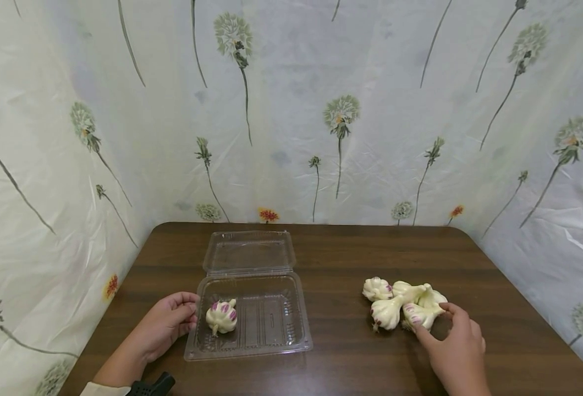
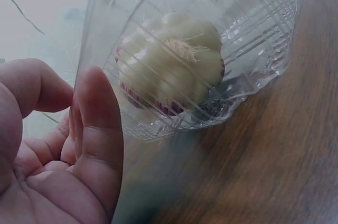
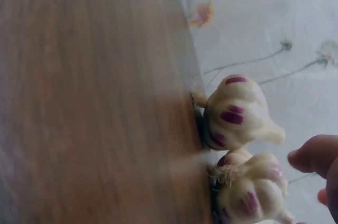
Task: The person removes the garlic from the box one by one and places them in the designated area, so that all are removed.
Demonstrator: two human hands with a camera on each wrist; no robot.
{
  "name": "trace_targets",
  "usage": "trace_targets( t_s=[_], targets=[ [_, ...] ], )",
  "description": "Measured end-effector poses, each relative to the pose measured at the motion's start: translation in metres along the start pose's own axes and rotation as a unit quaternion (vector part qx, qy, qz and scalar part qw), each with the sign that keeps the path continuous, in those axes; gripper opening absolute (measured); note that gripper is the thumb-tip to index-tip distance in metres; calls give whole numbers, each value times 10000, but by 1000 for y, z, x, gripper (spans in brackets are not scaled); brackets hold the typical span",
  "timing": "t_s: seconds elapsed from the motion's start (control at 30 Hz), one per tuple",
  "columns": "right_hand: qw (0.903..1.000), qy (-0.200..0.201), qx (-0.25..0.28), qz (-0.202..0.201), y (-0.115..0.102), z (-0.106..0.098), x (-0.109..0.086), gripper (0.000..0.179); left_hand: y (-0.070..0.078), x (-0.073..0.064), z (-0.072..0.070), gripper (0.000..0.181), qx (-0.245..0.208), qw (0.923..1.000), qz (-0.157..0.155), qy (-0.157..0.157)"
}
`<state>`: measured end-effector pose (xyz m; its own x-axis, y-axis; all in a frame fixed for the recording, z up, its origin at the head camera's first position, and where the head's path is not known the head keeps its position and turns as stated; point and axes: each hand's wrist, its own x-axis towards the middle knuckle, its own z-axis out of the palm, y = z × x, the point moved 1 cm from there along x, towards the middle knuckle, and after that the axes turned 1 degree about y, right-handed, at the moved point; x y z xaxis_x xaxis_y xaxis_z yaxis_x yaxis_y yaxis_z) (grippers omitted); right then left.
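My left hand (image 1: pixel 165 324) pinches the left rim of a clear plastic clamshell box (image 1: pixel 298 308) between thumb and fingers. Inside the box, at its left side, lies one garlic bulb (image 1: pixel 221 317) with purple streaks; the left wrist view shows its root tuft through the plastic wall. On the right, my right hand (image 1: pixel 458 349) reaches to a cluster of garlic bulbs, thumb and index finger spread beside the nearest bulb (image 1: pixel 415 315). In the right wrist view, a fingertip (image 3: pixel 302 159) shows a gap from the pale bulbs (image 3: pixel 237 113).
The box's hinged lid (image 1: pixel 251 250) lies folded back behind it on the dark wooden table (image 1: pixel 341 357). Other bulbs (image 1: pixel 385 314) of the cluster lie left of the right hand. A dandelion-patterned sheet (image 1: pixel 291 121) hangs behind and along both sides.
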<state>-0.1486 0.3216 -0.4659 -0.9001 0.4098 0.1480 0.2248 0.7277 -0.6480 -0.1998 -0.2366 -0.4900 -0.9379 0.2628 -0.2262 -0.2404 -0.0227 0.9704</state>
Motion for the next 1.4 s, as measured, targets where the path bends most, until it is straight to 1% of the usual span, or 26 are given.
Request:
trace_targets(
  t_s=[0.1, 0.23, 0.4, 0.53, 0.63, 0.77, 0.83, 0.9, 1.0, 1.13, 1.23, 1.4],
  targets=[
    [9995, 213, 29, -213, -5, -1, -3, 74, 0, 0, 0, 42, 5, 10000, 8, -44],
    [9980, 314, 88, -538, -14, -1, -7, 69, 0, 0, -1, 42, -2, 10000, 28, -91],
    [9953, 196, 284, -907, -29, 4, -12, 70, -1, 1, -1, 41, 3, 9999, 47, -120],
    [9916, -9, 288, -1262, -45, 12, -15, 65, -1, 1, -1, 41, 38, 9999, 40, -88],
    [9852, -123, 304, -1680, -58, 20, -15, 60, -1, 1, -1, 42, 43, 10000, 47, -68],
    [9720, -270, 448, -2292, -76, 29, -14, 59, -1, 2, -1, 41, 23, 10000, 48, -54],
    [9653, -403, 421, -2547, -85, 31, -14, 61, -1, 3, -1, 40, 6, 10000, 37, -39],
    [9600, -620, 302, -2712, -94, 33, -15, 63, -1, 3, -1, 40, -1, 10000, 31, -38],
    [9527, -1117, 204, -2818, -107, 34, -19, 66, -1, 2, 0, 40, 25, 10000, 20, -58],
    [9451, -1678, 304, -2787, -124, 42, -23, 68, 1, 0, 0, 40, 77, 10000, -2, -62],
    [9419, -1913, 461, -2722, -137, 48, -24, 71, 2, 0, -1, 38, 59, 10000, 16, -62],
    [9402, -2135, 809, -2526, -154, 56, -25, 73, 3, 1, 0, 36, 29, 10000, 42, -72]
  ],
)
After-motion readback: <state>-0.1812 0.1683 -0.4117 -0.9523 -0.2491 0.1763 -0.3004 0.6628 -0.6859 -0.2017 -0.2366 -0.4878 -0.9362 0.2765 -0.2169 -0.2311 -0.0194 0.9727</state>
